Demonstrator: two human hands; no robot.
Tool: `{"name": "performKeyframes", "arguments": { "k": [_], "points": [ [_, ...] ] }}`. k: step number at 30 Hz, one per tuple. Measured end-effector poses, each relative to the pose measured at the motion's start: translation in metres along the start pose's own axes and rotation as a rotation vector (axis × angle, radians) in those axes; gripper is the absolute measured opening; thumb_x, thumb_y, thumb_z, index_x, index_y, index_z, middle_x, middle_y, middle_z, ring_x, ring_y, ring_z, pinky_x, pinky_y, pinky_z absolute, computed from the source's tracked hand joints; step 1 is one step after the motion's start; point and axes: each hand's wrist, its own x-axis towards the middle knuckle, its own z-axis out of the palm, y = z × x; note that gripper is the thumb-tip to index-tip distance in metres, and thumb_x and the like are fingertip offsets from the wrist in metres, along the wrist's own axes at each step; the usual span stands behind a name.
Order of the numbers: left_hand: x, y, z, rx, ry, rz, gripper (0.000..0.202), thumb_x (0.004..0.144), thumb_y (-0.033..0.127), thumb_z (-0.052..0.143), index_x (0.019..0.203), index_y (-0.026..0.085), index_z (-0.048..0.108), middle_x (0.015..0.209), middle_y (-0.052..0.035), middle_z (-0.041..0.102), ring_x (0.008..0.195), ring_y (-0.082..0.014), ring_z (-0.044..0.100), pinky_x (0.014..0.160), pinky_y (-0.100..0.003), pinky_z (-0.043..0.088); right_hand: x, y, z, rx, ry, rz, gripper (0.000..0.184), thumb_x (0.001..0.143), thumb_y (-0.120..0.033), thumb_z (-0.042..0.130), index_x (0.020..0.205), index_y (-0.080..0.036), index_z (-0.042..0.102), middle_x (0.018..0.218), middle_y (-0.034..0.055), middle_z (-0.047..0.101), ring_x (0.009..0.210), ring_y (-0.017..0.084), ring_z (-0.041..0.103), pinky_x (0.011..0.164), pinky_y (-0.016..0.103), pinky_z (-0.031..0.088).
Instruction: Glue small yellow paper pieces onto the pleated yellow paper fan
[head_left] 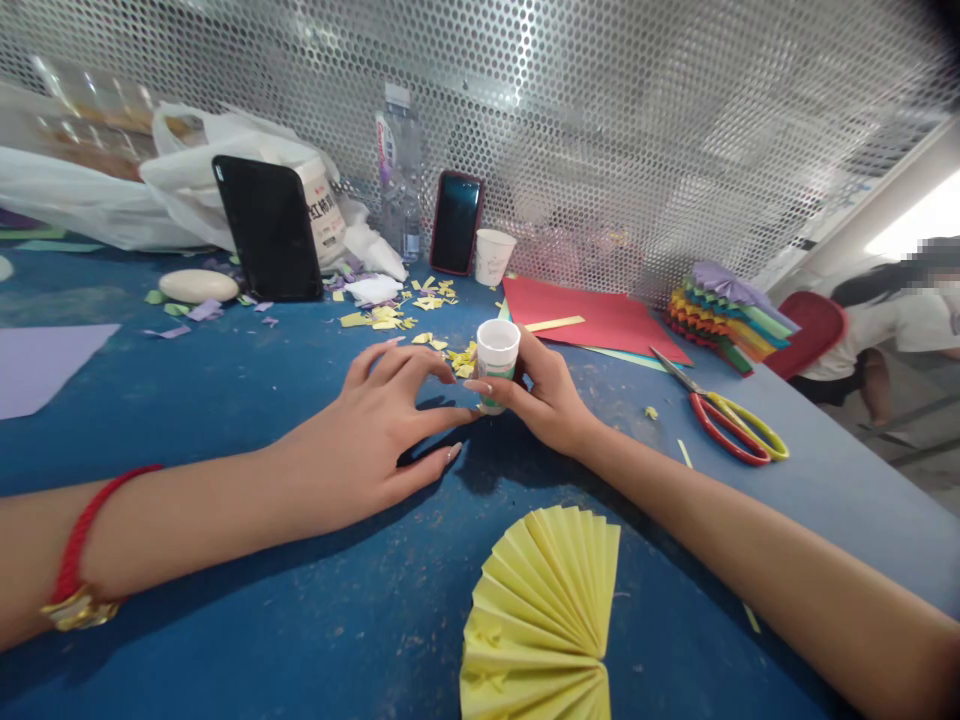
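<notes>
Two bare hands meet at a small white paper cup (497,362) on a blue table (225,640). The right hand (544,395) grasps the cup, its fingers curled around the lower side, and the cup stands upright; I cannot tell whether its base touches the table. The left hand (360,425) lies open and arched just left of the cup, fingers spread and unclenched. One long fingertip reaches the cup's base, though contact cannot be told from here. A red cord bracelet (79,540) circles the left wrist.

Yellow paper scraps (431,300) lie just behind the cup and to its left. A pleated yellow paper fan (540,620) sits nearer the camera, in front of the cup. To the cup's right are red-and-yellow scissors (731,425), and behind them, beyond a red paper sheet (592,320), is a rainbow pleated paper stack (731,315). Farther behind the cup stand a second cup (494,256), a phone (456,222) and a water bottle (400,180), all against a perforated metal screen (600,130). Well left of the cup are a black phone (266,228), a plastic bag (225,170), a pale oval lump (199,286) and a lilac sheet (41,368). Far right of the cup, past the table's edge, another person (885,335) in a white shirt is beside a red chair (814,335).
</notes>
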Motion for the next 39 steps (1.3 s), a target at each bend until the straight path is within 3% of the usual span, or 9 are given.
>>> {"name": "performKeyframes", "arguments": {
  "k": [5,13,21,26,32,39],
  "points": [
    [0.002,0.001,0.000,-0.017,0.020,-0.012,0.033,0.102,0.039,0.049,0.127,0.034,0.070,0.135,-0.0126,0.049,0.135,-0.0375,0.042,0.112,-0.068,0.032,0.000,0.000,0.000,0.026,0.003,-0.005,0.031,0.096,-0.052,0.062,0.097,-0.023,0.053,0.077,-0.0025,0.054,0.065,0.013,0.044,0.058,0.026,0.036],
    [0.006,-0.001,-0.002,0.031,-0.027,0.001,0.033,0.098,0.038,0.052,0.127,0.034,0.068,0.135,-0.0125,0.048,0.132,-0.0385,0.043,0.109,-0.067,0.037,0.002,0.002,-0.002,0.028,-0.001,-0.034,0.027,0.098,-0.044,0.060,0.110,-0.020,0.054,0.084,-0.0026,0.059,0.070,0.012,0.051,0.067,0.026,0.042],
    [0.008,-0.006,0.005,0.084,0.012,0.044,0.034,0.097,0.030,0.050,0.125,0.034,0.068,0.131,-0.0141,0.049,0.127,-0.0382,0.044,0.104,-0.068,0.040,0.005,0.000,-0.005,-0.021,-0.074,0.025,0.034,0.099,-0.049,0.056,0.118,-0.021,0.053,0.100,0.0010,0.066,0.084,0.016,0.061,0.073,0.028,0.046],
    [0.008,-0.005,0.005,0.096,0.022,0.034,0.032,0.097,0.029,0.049,0.121,0.032,0.070,0.132,-0.0138,0.049,0.126,-0.0377,0.045,0.104,-0.067,0.042,0.006,-0.002,-0.007,-0.062,-0.098,0.052,0.031,0.099,-0.048,0.057,0.115,-0.022,0.053,0.096,0.0011,0.066,0.082,0.016,0.061,0.069,0.028,0.045],
    [0.010,0.000,0.000,0.085,-0.022,-0.001,0.034,0.099,0.029,0.049,0.127,0.033,0.067,0.131,-0.0121,0.050,0.126,-0.0375,0.046,0.105,-0.065,0.042,0.005,0.000,-0.005,0.022,-0.038,0.009,0.031,0.098,-0.049,0.059,0.109,-0.021,0.053,0.090,-0.0025,0.062,0.080,0.014,0.060,0.069,0.026,0.041],
    [0.010,0.013,-0.003,0.075,0.014,-0.023,0.032,0.102,0.029,0.041,0.118,0.025,0.068,0.126,-0.0119,0.050,0.123,-0.0339,0.047,0.107,-0.063,0.042,0.004,-0.001,-0.002,0.006,-0.024,0.011,0.027,0.099,-0.046,0.059,0.110,-0.022,0.054,0.090,-0.0026,0.062,0.080,0.015,0.060,0.072,0.027,0.044]
  ]
}}
